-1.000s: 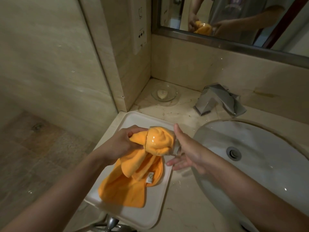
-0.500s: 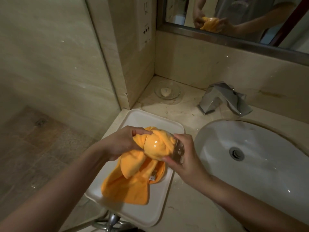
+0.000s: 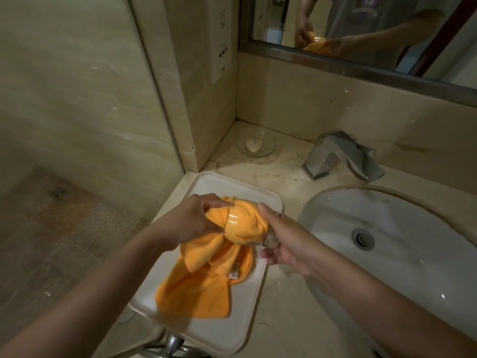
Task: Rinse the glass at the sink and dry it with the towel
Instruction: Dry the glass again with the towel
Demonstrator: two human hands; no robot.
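Orange soft towel (image 3: 206, 282) fills most of the clear drinking glass (image 3: 241, 223), and we see it bunched up inside through the shiny wall. We hold the glass on its side above the white plastic tray (image 3: 219, 329), which sits on the pale stone counter (image 3: 281, 313).

Our left hand (image 3: 189, 220) has its grip closed on the towel right at the mouth of the glass, with the thumb and fingers pinching the cloth. Our right hand (image 3: 286, 244) holds the thick bottom end of the glass. Its thumb lies along the top and its fingers curl under, so the grip is closed on the glass.

More of the towel hangs out of the glass and lies in the tray, with a small white tag (image 3: 234, 274) showing on it.

A round clear glass dish (image 3: 256, 145) stands in the back corner of the counter with a small pale bar of soap (image 3: 252, 145) in it. The white round sink (image 3: 387, 239) is just right of the tray, and we see only its metal drain (image 3: 362, 239) in the bowl. The shiny metal tap (image 3: 340, 157) stands behind the sink.

The bottom of the glass is mostly hidden by our right hand. The sink is cut off at the right edge. A metal thing (image 3: 171, 344) below the tray is cut off too, and we cannot tell what it is. The mirror (image 3: 335, 29) shows our hands and the towel, but they look blurry there.
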